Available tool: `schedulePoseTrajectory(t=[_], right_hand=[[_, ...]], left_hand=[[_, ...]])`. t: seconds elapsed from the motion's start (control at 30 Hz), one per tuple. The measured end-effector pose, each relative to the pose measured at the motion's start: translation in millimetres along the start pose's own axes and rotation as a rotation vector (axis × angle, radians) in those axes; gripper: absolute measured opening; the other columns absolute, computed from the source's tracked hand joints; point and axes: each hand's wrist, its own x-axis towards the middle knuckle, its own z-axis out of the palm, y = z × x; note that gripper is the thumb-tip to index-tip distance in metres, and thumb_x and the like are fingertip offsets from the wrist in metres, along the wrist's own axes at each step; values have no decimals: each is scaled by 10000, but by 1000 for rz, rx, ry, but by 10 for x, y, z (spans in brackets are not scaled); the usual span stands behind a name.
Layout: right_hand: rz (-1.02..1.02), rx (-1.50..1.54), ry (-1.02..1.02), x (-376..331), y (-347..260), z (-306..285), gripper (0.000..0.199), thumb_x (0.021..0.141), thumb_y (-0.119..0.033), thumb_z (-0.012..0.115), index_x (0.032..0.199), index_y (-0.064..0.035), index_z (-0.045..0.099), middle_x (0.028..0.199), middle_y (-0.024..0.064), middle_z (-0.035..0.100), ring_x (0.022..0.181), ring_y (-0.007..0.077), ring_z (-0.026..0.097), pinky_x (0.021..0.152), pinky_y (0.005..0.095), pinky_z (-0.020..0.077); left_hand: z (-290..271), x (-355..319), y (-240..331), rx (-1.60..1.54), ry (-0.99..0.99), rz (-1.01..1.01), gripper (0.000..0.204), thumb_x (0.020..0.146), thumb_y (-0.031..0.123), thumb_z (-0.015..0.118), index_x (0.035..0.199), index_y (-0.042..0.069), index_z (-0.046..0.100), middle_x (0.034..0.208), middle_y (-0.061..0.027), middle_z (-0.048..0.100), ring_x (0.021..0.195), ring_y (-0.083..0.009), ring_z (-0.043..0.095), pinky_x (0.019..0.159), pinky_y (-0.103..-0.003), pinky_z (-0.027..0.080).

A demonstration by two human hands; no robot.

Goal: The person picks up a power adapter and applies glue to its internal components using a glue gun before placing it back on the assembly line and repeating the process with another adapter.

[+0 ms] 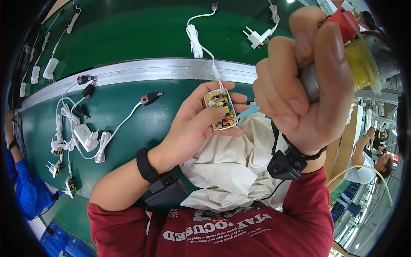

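One tan circuit board [223, 102] in oblong white plastic shell [227, 127], prob. light, fragile: L hand [192, 122] grips it, edges are safer; R hand [325, 100] clasps grey-yellow metal cylinder [361, 60].

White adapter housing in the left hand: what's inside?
A circuit board sits inside the white adapter housing, with a blue component and an orange-red component visible. The left fingers cover part of the board; anything beneath it is hidden.
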Motion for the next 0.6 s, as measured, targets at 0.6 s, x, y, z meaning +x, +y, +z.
schedulePoseTrajectory(t=[0.6], right_hand=[[86,168,-58,-14,123,49,327,1009,-423,286,916,-120,367,494,-16,361,349,68,297,357,216,260]], left_hand=[[-89,70,-43,-176,-85,-1,391,971,155,410,1325,11,323,1289,-169,456,1217,-260,478,978,-485,467]])
